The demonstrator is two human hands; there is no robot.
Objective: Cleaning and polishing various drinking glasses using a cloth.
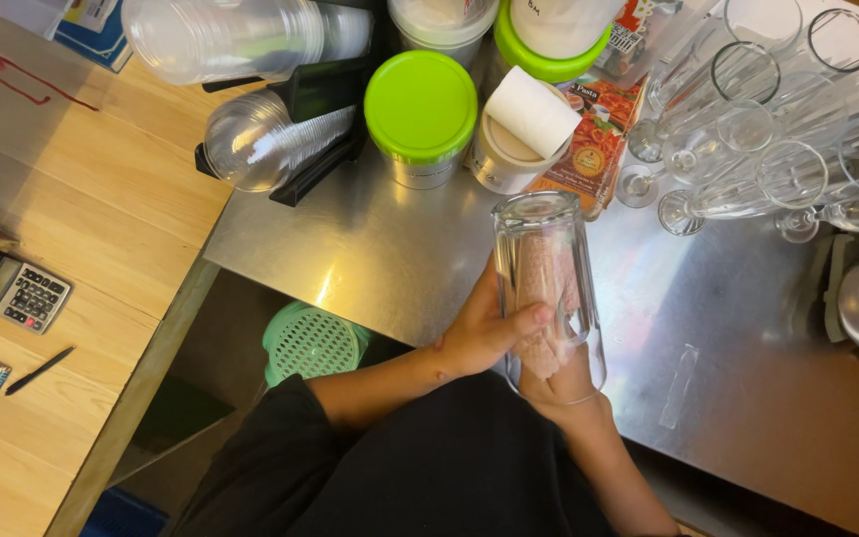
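Note:
A tall clear drinking glass [539, 239] lies tilted over the steel counter [400, 259], its base pointing away from me and its mouth towards my body. My left hand [479, 333] wraps around its outside from the left, thumb across the wall. My right hand [567, 390] enters the mouth from below, and its fingers show through the glass wall, reaching about halfway up the inside. Whether anything is between those fingers is not visible.
Behind the glass stand green-lidded containers [420, 107], a paper roll [534, 111] and a food box. Several stemmed glasses [748, 149] crowd the right rear, and plastic cup stacks [260, 139] lie at left. A wooden table [101, 219] holds a calculator [17, 290] and pen [40, 370].

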